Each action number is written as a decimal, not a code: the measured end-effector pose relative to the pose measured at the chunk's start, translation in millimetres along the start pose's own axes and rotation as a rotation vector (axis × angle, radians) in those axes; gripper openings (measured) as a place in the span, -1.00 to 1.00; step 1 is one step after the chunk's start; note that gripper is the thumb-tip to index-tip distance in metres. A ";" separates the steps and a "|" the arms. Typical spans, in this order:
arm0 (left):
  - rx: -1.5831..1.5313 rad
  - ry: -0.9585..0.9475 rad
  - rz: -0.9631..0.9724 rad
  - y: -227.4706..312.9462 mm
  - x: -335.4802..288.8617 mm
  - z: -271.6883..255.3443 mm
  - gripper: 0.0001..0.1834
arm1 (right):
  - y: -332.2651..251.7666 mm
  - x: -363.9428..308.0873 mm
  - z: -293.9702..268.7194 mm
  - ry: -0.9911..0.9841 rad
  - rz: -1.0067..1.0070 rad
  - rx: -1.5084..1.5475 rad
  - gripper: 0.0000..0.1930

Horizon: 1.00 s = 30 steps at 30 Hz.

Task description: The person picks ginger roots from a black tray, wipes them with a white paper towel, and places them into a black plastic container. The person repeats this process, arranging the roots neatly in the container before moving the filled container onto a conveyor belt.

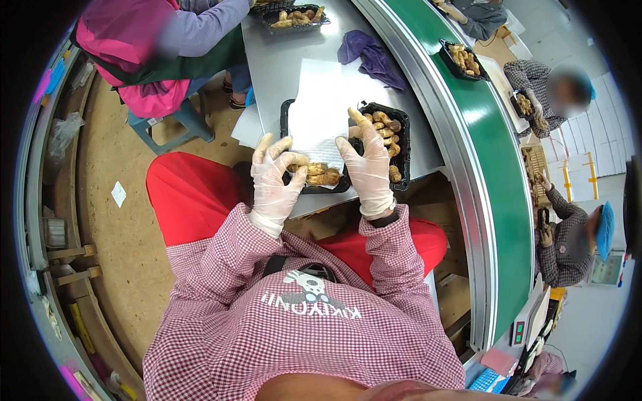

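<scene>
A black plastic tray (284,122) sits at the table's near edge, lined with a white paper sheet (321,93) that rises past its far rim. Brown mushrooms (323,175) lie across the tray's near end. My left hand (275,179), in a clear glove, has its thumb and a bent finger at the left end of these mushrooms. Gloved too, my right hand (368,167) is over the right rim, its thumb by the paper's edge and its index finger stretched forward. Its other fingers are partly hidden. Another black tray of mushrooms (386,134) stands just beyond it.
A purple cloth (372,57) lies on the metal table (271,63). Right of it runs a green conveyor belt (461,100) carrying a filled mushroom tray (464,61). Another filled tray (296,18) is at the far end. A co-worker (154,47) sits by a blue stool (170,127); others work across the belt.
</scene>
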<state>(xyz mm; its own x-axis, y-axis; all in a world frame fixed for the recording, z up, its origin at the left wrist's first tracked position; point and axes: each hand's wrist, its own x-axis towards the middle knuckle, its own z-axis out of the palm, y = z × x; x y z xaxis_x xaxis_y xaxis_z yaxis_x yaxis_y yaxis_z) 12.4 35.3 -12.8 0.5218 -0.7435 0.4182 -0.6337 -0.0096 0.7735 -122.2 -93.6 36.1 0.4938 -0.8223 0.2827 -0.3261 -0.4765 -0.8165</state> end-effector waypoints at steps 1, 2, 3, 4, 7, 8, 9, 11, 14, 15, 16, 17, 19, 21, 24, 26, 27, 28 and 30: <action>-0.054 -0.007 0.013 -0.7 1.0 1.0 -0.80 | 0.0 0.7 0.6 -0.024 0.041 0.189 -0.44; -0.004 0.026 0.058 1.7 0.8 1.2 -0.79 | 0.5 1.2 2.2 -0.048 0.081 0.378 -0.43; -0.035 0.019 0.059 2.7 0.6 2.2 -0.78 | 1.0 1.6 3.5 -0.072 0.122 0.567 -0.43; -0.062 0.015 0.056 2.4 -1.1 3.0 -0.77 | 2.0 0.8 5.5 -0.095 0.138 0.634 -0.41; -0.114 -0.006 0.065 -2.5 -2.9 4.6 -0.68 | 3.0 -1.3 9.0 -0.138 0.182 0.677 -0.40; -0.133 -0.020 0.090 -7.8 -3.9 4.2 -0.66 | 1.5 -1.5 8.0 -0.139 0.195 0.551 -0.39; -0.153 -0.034 0.115 -10.2 -4.5 4.4 -0.64 | -1.4 -1.5 6.5 -0.138 0.208 0.426 -0.38; -0.126 -0.010 0.124 -5.0 -4.8 5.5 -0.62 | -0.5 -3.0 8.3 -0.102 0.131 0.203 -0.36; 0.003 0.024 0.123 1.4 -7.3 3.1 -0.60 | 0.9 -6.9 13.3 -0.028 -0.057 -0.032 -0.35; 0.062 0.035 0.120 1.7 -8.1 2.2 -0.60 | -3.0 -8.0 14.9 -0.027 -0.067 -0.064 -0.35; 0.121 0.045 0.213 1.3 -6.7 2.6 -0.59 | -5.5 -8.7 11.7 -0.017 -0.072 -0.109 -0.35; 0.175 0.068 0.261 2.7 -6.1 2.4 -0.59 | -4.6 -8.7 8.3 -0.010 -0.113 -0.157 -0.39; 0.287 0.119 0.354 7.9 -4.8 -1.3 -0.58 | -3.7 -8.7 1.1 -0.001 -0.211 -0.253 -0.48; 0.208 0.038 0.401 4.6 3.7 -2.3 -0.60 | 8.8 2.4 -13.6 0.084 -0.304 -0.288 -0.62; 0.115 -0.110 0.429 -2.5 12.6 -4.5 -0.64 | 25.5 20.8 -40.2 0.179 -0.303 -0.533 -0.75; 0.136 -0.141 0.411 -0.4 13.7 -4.6 -0.63 | 37.3 25.0 -42.8 0.140 -0.199 -0.667 -0.73; 0.147 -0.155 0.402 0.3 14.0 -4.5 -0.63 | 41.5 27.4 -41.8 0.144 -0.257 -0.678 -0.73; 0.139 -0.157 0.401 -0.1 14.3 -5.1 -0.63 | 44.9 30.0 -38.4 0.147 -0.316 -0.683 -0.73; 0.123 -0.161 0.401 -1.2 14.9 -3.4 -0.62 | 50.8 33.7 -36.0 0.149 -0.382 -0.690 -0.74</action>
<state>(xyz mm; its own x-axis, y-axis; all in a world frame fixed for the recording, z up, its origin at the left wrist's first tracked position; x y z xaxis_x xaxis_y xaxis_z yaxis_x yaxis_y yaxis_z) 22.8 26.5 -5.8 0.1316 -0.7995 0.5861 -0.8359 0.2283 0.4991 -151.2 -156.7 22.3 0.5750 -0.5732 0.5837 -0.6049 -0.7783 -0.1684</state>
